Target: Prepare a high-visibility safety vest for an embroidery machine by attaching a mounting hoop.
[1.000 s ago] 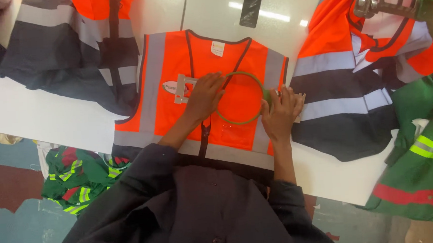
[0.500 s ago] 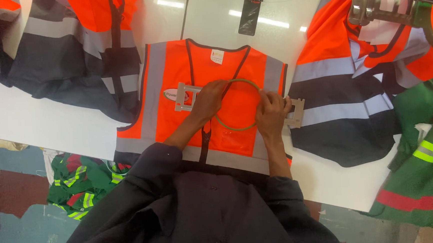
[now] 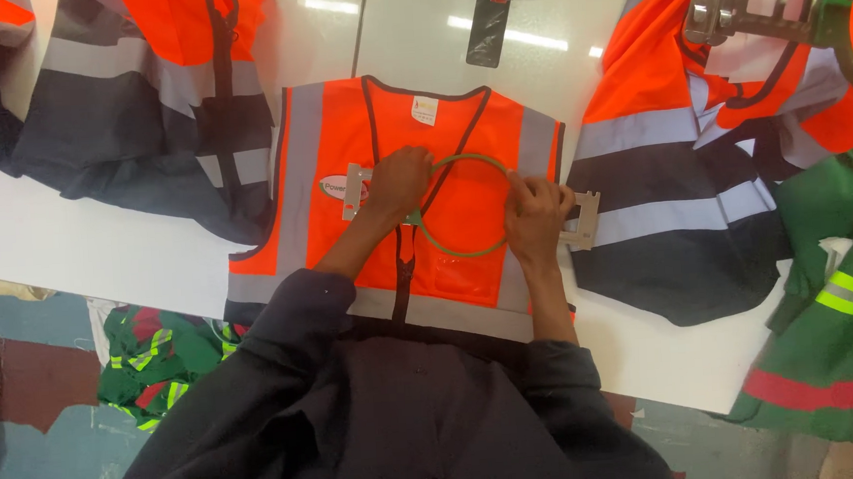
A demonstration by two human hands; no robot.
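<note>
A white tabletop (image 3: pixel 71 241) carries an orange vest (image 3: pixel 414 201) with grey reflective bands, laid flat at the near edge. On its chest lies a green hoop (image 3: pixel 467 250) with metal brackets. The left hand (image 3: pixel 398 182) and right hand (image 3: pixel 535 213) each press down, fingers curled over the hoop's rim.

Under my hands I see a matt orange cloth vest (image 3: pixel 413 181) with grey reflective bands that have a faint sheen and dark woven trim. On it lies a thin green hoop (image 3: pixel 464 206), smooth like plastic, with flat pale brackets that look metallic and dull. The white table top (image 3: pixel 82 251) is smooth and glossy, mirroring the ceiling lights. My dark sleeves (image 3: pixel 294 326) are soft, matt cloth.
</note>
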